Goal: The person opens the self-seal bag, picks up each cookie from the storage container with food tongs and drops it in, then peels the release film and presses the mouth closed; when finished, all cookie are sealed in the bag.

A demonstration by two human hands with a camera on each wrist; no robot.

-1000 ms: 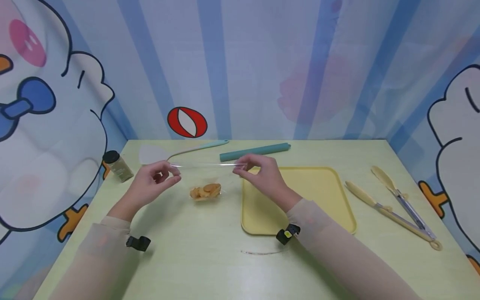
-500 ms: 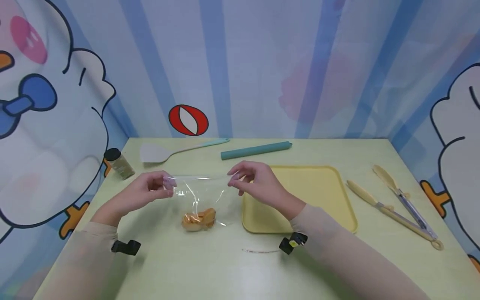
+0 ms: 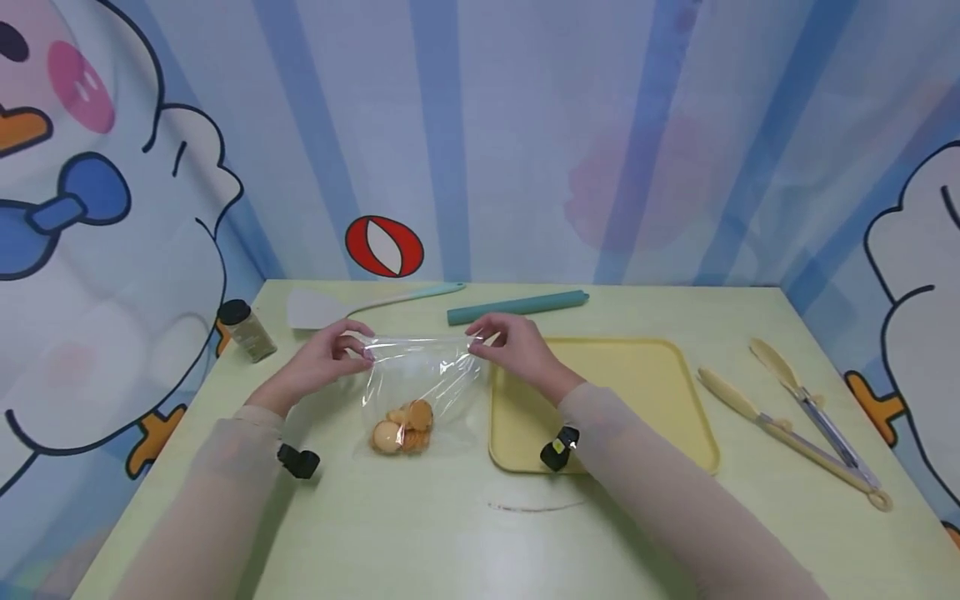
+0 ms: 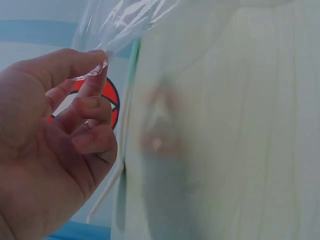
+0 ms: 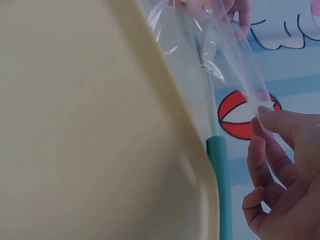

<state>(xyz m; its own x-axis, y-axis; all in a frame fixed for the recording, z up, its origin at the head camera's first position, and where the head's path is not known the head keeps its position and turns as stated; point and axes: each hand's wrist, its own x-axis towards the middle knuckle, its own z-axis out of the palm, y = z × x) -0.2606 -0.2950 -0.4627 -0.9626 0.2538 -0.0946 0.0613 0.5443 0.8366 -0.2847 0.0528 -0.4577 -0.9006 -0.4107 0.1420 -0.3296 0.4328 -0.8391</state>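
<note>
A clear plastic bag [image 3: 427, 362] with several round, golden-brown biscuits [image 3: 405, 427] inside is stretched between my two hands. The biscuits are gathered at its lower left. My left hand [image 3: 322, 365] pinches the top left corner between thumb and forefinger; in the left wrist view, the hand's [image 4: 60, 130] other fingers curl loosely below the plastic [image 4: 130, 20]. At the opposite top corner, my right hand [image 3: 517, 350] pinches the film, and the right wrist view shows that hand [image 5: 290, 170] holding the bag's edge [image 5: 250, 75]. Whether the bag's bottom touches the table cannot be told.
A yellow tray [image 3: 637, 408] lies under the right forearm. Behind are a pale spatula [image 3: 315, 310] and a teal rod-like roll [image 3: 517, 307]. A black-capped jar [image 3: 251, 335] stands at the left, tongs [image 3: 787, 433] lie at the right. A brownish mark [image 3: 534, 507] runs along the tabletop.
The bag was seen nearly edge-on at first; its face now shows, and the biscuits have come nearer to me and spread apart. Both hands keep their pinch on the top corners.
</note>
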